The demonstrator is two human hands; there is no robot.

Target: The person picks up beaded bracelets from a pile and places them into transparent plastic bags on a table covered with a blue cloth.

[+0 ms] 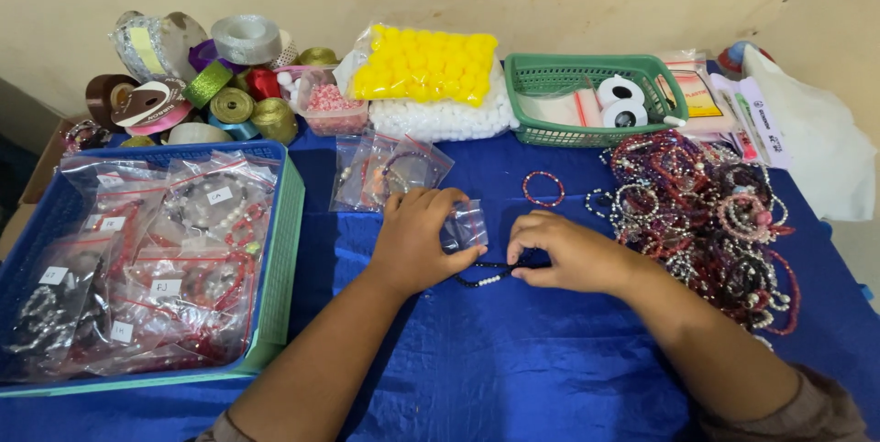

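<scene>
Starting far left: blue tray (pixel 275 249) with green rim, packed with clear zip bags of bracelets (pixel 156 259), small white labels on them. Behind it, heap of ribbon spools (pixel 197 84) against the wall — silver, gold, green, brown, purple. Next over, small bag of pink beads (pixel 332 101), then bag of yellow pompoms (pixel 423 64) sitting on a bag of white pompoms (pixel 440 119). Two loose zip bags (pixel 390 171) with bracelets lie on the blue cloth (pixel 513 359) just beyond the left hand.

Left hand (pixel 417 240) is palm down at table centre, fingers curled, pinching a small clear bag (pixel 467 224) by its edge between thumb and fingers. Dark bead bracelet (pixel 486 275) with a few white beads lies on the cloth between the two hands, just under the bag. Right hand (pixel 568 251) is also palm down, fingers closed on the bracelet's right end; grip partly hidden by the knuckles.

Single red bracelet (pixel 544 188) lies flat on the cloth above the right hand, apart from it. Green basket (pixel 587 75) at the back holds white tape rolls (pixel 621 103) and packets. Right of the hands, big bracelet pile (pixel 710 217) — red, purple, pink, pearl. Far right, cards and a white plastic bag (pixel 816 149) at the table edge.
</scene>
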